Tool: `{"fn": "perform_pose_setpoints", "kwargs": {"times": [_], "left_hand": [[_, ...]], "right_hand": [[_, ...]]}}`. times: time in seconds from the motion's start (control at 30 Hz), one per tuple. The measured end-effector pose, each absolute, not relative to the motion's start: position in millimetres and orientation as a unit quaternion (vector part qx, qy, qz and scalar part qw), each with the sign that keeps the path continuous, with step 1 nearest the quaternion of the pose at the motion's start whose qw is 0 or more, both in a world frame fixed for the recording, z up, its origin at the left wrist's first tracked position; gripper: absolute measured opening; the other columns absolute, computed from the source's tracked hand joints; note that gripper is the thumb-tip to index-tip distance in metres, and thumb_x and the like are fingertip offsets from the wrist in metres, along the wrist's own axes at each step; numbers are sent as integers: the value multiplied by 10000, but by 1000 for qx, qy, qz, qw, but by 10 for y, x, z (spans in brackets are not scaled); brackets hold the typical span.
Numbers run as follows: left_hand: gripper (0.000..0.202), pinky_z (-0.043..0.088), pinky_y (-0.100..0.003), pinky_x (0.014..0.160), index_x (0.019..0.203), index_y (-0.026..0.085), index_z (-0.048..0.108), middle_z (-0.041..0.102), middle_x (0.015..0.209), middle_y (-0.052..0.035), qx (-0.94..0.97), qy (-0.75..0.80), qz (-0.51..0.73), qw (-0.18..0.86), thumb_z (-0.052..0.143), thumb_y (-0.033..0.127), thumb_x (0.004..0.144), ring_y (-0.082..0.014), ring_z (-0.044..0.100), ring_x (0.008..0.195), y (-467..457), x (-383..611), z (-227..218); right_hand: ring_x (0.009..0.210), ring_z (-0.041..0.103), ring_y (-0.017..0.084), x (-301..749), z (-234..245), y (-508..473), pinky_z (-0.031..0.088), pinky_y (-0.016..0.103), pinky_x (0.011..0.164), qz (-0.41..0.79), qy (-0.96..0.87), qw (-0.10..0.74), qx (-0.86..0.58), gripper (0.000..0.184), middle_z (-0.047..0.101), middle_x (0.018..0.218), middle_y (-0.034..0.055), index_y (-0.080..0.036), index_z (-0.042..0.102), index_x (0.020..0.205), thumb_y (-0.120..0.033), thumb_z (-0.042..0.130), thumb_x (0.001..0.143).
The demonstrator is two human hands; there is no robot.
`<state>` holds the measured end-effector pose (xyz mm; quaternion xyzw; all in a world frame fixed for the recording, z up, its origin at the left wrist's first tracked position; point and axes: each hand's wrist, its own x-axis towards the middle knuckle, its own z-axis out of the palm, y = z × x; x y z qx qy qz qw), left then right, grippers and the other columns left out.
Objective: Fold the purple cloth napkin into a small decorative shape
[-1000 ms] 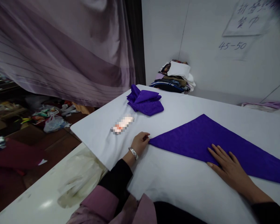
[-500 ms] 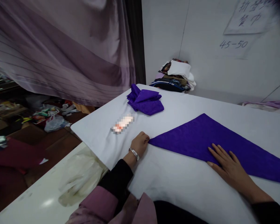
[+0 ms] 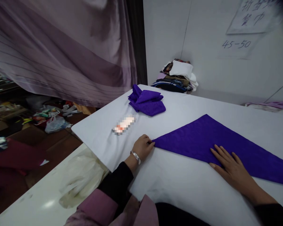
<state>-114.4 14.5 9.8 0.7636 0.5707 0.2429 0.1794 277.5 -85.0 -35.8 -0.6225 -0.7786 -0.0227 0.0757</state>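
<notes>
Pinching, item 1: my left hand (image 3: 142, 147) closes on the left tip of the purple cloth (image 3: 214, 141). Item 2: right hand (image 3: 228, 168), flat, spread, pressing its near edge on the counter (image 3: 179, 188). I judge: tip taut, palm firm.

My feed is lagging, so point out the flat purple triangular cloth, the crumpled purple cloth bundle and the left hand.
flat purple triangular cloth (image 3: 209, 138): head view, middle of its surface.
crumpled purple cloth bundle (image 3: 147, 103): head view, top fold.
left hand (image 3: 142, 146): head view, back of hand.
</notes>
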Motion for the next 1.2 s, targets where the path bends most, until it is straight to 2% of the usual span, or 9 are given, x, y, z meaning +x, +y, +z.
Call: {"fn": "perform_pose_setpoints", "kwargs": {"times": [0.1, 0.23, 0.4, 0.9, 1.0, 1.13, 1.2], "left_hand": [[143, 426, -277, 654, 715, 200, 637, 563, 822, -19, 756, 583, 239, 180, 580, 311, 784, -151, 533, 732, 164, -1114, 103], [68, 420, -262, 645, 711, 205, 632, 561, 818, -6, 751, 589, 234, 187, 595, 221, 765, -135, 526, 710, 197, -1115, 107], [96, 427, -269, 662, 695, 197, 636, 562, 792, -10, 742, 598, 233, 192, 579, 144, 750, -140, 540, 715, 219, -1188, 118], [137, 412, -262, 656, 698, 173, 639, 549, 796, -19, 736, 618, 217, 169, 530, 122, 763, -136, 529, 709, 200, -1254, 142], [136, 411, -257, 656, 702, 171, 640, 543, 794, -16, 739, 618, 210, 167, 533, 166, 787, -132, 529, 707, 192, -1242, 154], [190, 411, -261, 650, 710, 167, 635, 531, 788, -14, 738, 623, 203, 162, 561, 309, 813, -138, 524, 713, 182, -1220, 164], [154, 410, -258, 653, 723, 167, 636, 535, 796, -11, 735, 627, 200, 161, 584, 289, 802, -134, 523, 716, 183, -1218, 167]], "right_hand": [[1341, 210, 303, 2771, -353, -847, 184, 552, 1061, -19, -776, 84, -624, 671, 242, 1480, 54, -266, 241, 1422, -617, 315, 854], [1338, 217, 306, 2769, -356, -841, 181, 555, 1061, -17, -773, 83, -628, 669, 256, 1475, 54, -271, 255, 1417, -619, 320, 850], [1348, 201, 283, 2767, -361, -841, 168, 534, 1072, -26, -775, 75, -627, 672, 245, 1479, 59, -257, 254, 1417, -623, 304, 855], [1343, 210, 299, 2779, -376, -840, 176, 539, 1069, -26, -776, 79, -625, 676, 250, 1478, 53, -256, 257, 1418, -627, 297, 854], [1345, 205, 294, 2786, -388, -836, 175, 540, 1067, -30, -777, 75, -624, 681, 250, 1477, 58, -250, 261, 1416, -633, 289, 854], [1347, 204, 285, 2799, -411, -830, 175, 540, 1065, -35, -777, 72, -624, 677, 254, 1475, 58, -251, 266, 1414, -634, 266, 856], [1349, 202, 281, 2803, -420, -827, 174, 537, 1067, -37, -777, 70, -625, 681, 257, 1474, 57, -253, 264, 1415, -637, 272, 852]]}}
